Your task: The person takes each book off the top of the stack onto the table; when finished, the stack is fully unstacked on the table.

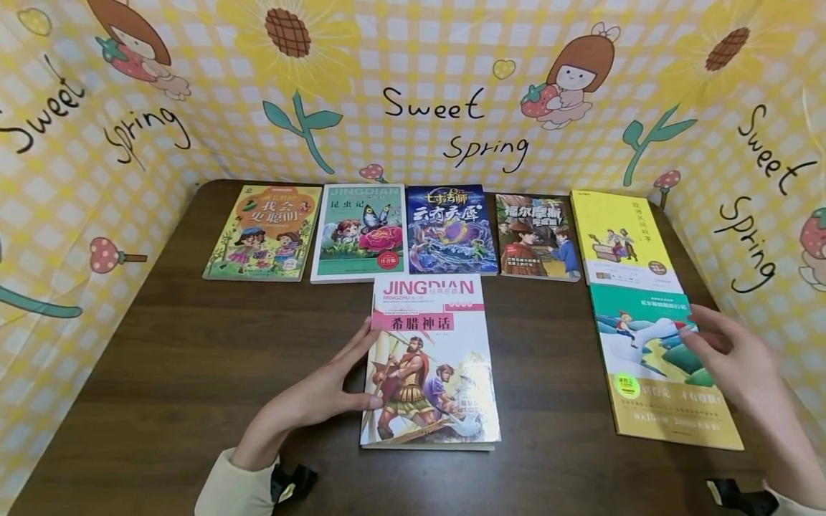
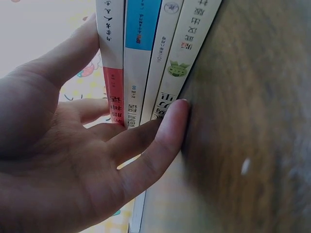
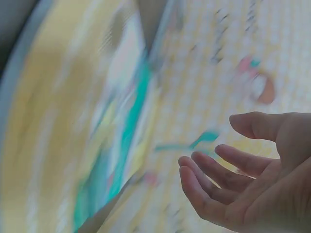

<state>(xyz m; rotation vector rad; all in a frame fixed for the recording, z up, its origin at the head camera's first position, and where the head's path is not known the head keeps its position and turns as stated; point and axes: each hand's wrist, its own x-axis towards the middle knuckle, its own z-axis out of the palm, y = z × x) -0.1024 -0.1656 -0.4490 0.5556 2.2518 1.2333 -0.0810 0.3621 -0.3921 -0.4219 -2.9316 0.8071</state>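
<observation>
A stack of several books stands at the table's middle, topped by a white and pink book with a warrior on its cover (image 1: 429,380). Along its left side rests my left hand (image 1: 310,394), thumb and fingers touching the spines. In the left wrist view the spines (image 2: 138,68) show close up, and the fingers (image 2: 163,141) are bent only slightly against them. My right hand (image 1: 742,365) is over the right edge of a green and gold book (image 1: 665,358). Its fingers are loosely bent in the right wrist view, holding nothing; whether they touch that book I cannot tell.
Along the back lie an orange book (image 1: 264,233), a green butterfly book (image 1: 358,233), a blue book (image 1: 452,229), a dark brown book (image 1: 538,236) and a yellow book (image 1: 622,240). Checked cloth (image 1: 413,43) hangs around the dark wooden table (image 1: 245,337) behind and at both sides.
</observation>
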